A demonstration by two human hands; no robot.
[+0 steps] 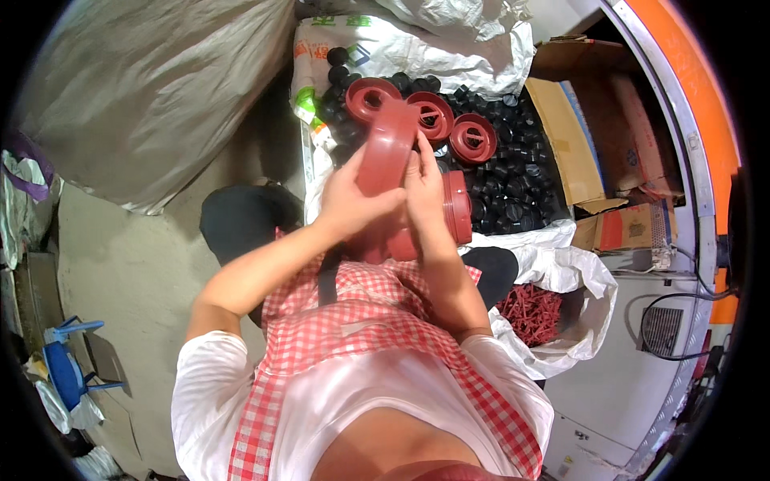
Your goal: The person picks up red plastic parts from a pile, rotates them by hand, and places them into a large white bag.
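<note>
Head view: the dark-red plastic piece (388, 150) sits between the left hand (350, 198) and right hand (425, 191), both gripping it.

The person wears a white shirt (385, 370) with a scooped neckline (425, 410) and short, loose sleeves (210, 386). Over it sits a red-and-white checked apron (325, 351), matching straps (258, 421) crossing the left and right shoulders. Dark trousers (239, 224) cover both knees.
</note>
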